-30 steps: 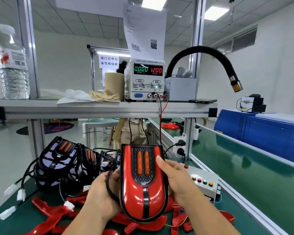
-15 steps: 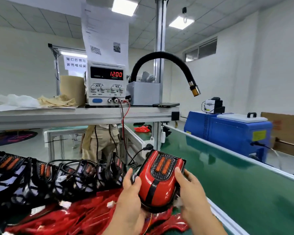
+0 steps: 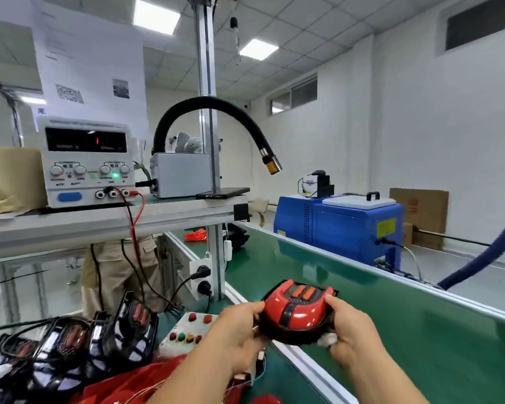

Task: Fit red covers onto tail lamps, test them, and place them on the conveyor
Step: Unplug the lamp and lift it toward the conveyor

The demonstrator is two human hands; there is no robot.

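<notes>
The green conveyor (image 3: 420, 330) ran off across the room, its metal rail (image 3: 306, 361) marking the near edge. Just above that rail a person held a tail lamp (image 3: 301, 304), its red cover (image 3: 309, 314) fitted, with the left hand (image 3: 239, 330) gripping its left side and the right hand (image 3: 353, 330) clasping the right, thumb on top. Whether the base touched the belt could not be told. A white connector (image 3: 327, 341) poked out beneath. The danger, as it looked from the floor: set down too near the rail, the lamp could tip back off the belt, or the dangling connector could catch the edge and drag it askew.
</notes>
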